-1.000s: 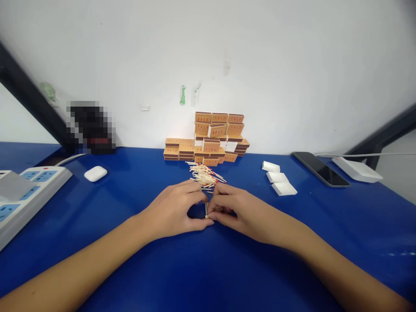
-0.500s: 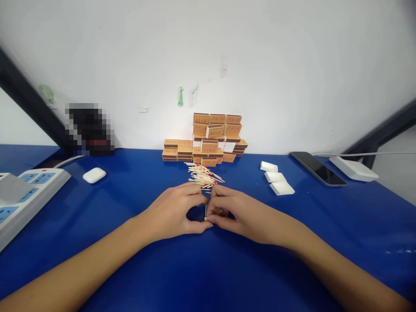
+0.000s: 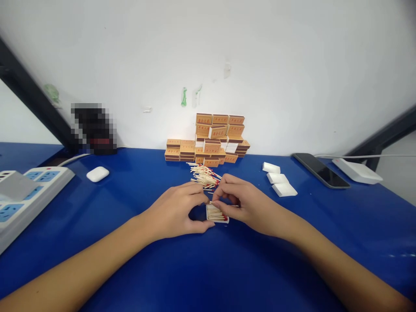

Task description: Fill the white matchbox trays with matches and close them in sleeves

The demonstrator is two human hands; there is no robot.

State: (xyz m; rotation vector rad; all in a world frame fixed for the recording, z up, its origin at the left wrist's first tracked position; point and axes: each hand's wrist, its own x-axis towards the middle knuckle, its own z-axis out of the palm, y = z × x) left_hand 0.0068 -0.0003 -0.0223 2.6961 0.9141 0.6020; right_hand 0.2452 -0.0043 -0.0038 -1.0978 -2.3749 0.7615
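1. The small white tray (image 3: 217, 214) lies flat on the blue bench (image 3: 208, 268), between the two hands, partly filled with red-tipped matches laid side by side.
2. The left hand (image 3: 177, 210) is curled, with thumb and forefinger closed on the tray's left end.
3. The right hand (image 3: 242, 201) arches over the tray's far side with its fingertips drawn together just above the matches. I cannot tell whether they grip a stick.
4. Done, as far as it shows: this tray has matches in it, and a stack of closed matchboxes (image 3: 214, 138) stands well behind the tray against the wall.
5. Left: a loose heap of matches (image 3: 203, 175) lies just behind the tray, and three empty white trays (image 3: 279, 182) sit to the tray's right and a little behind it.
6. Farther right of the tray are a dark phone (image 3: 320, 170) and a white box (image 3: 355, 170). Far to its left are a white earbud case (image 3: 97, 173) and a power strip (image 3: 29, 190).
7. Nothing lies between the tray and the loose heap, and only the fingers cover part of the tray.
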